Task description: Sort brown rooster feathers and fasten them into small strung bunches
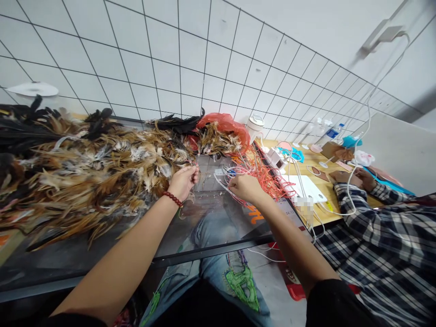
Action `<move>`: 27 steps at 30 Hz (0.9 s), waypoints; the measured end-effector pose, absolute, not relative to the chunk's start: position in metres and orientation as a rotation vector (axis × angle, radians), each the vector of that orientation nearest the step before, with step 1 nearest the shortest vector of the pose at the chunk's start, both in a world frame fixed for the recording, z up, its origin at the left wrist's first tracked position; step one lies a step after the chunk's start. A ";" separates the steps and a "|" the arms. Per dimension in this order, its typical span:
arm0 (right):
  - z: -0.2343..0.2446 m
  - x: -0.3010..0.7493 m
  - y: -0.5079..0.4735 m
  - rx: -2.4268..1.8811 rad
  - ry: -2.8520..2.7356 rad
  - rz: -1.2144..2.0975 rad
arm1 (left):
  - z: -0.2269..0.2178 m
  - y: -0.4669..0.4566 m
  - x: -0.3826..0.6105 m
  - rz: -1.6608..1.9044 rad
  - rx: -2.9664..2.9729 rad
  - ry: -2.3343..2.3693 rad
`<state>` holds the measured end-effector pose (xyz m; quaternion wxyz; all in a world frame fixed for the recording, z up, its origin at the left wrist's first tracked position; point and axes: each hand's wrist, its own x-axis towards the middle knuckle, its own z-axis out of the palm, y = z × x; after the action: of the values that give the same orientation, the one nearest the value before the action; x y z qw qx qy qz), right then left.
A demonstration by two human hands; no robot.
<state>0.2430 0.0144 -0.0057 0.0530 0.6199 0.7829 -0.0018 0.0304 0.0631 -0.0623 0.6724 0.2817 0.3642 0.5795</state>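
My left hand, with a red bead bracelet at the wrist, is closed in a pinch on feathers at the edge of a big heap of brown, black and white feathers on a glass table. My right hand is closed, fingers down on thin white and pink wires that spread to the right. A red plastic bag with more feathers lies behind the hands.
A tiled wall rises behind the table. At the right a person in a plaid shirt rests hands on a wooden desk with a white board, cables, a bottle and small items. A white cup stands by the bag.
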 end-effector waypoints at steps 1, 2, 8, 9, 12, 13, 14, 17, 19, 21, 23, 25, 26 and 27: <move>-0.010 0.241 0.016 1.888 2.352 0.005 | -0.062 0.063 0.030 1.302 0.637 0.820; -0.014 0.241 0.017 1.895 2.330 0.014 | -0.063 0.063 0.030 1.301 0.640 0.819; -0.016 0.256 0.021 1.933 2.371 0.045 | -0.068 0.060 0.035 1.295 0.891 0.852; -0.013 0.261 0.021 1.950 2.358 0.065 | -0.069 0.059 0.037 1.276 0.973 0.881; -0.006 0.273 0.019 1.990 2.305 0.093 | -0.072 0.057 0.040 1.214 1.146 0.995; -0.004 0.275 0.018 1.987 2.318 0.078 | -0.072 0.056 0.041 1.201 1.174 1.022; -0.002 0.274 0.017 1.975 2.353 0.059 | -0.073 0.056 0.042 1.194 1.192 1.038; -0.001 0.263 0.015 1.876 2.494 0.048 | -0.074 0.057 0.042 1.188 1.218 1.039; -0.004 0.250 0.016 1.808 2.519 0.086 | -0.074 0.058 0.041 1.188 1.216 1.033; -0.008 0.239 0.019 1.797 2.479 0.135 | -0.074 0.058 0.041 1.191 1.206 1.031; -0.014 0.233 0.022 1.830 2.402 0.184 | -0.073 0.058 0.040 1.196 1.197 1.025; -0.020 0.231 0.026 1.865 2.325 0.221 | -0.073 0.058 0.040 1.196 1.198 1.025; -0.023 0.232 0.027 1.878 2.306 0.233 | -0.074 0.058 0.040 1.195 1.201 1.026; -0.025 0.234 0.028 1.894 2.305 0.233 | -0.074 0.058 0.040 1.195 1.204 1.029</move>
<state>0.2336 0.0279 -0.0245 0.0745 0.6311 0.7682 0.0775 0.0404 0.0583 -0.0739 0.5470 0.5079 0.4342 0.5043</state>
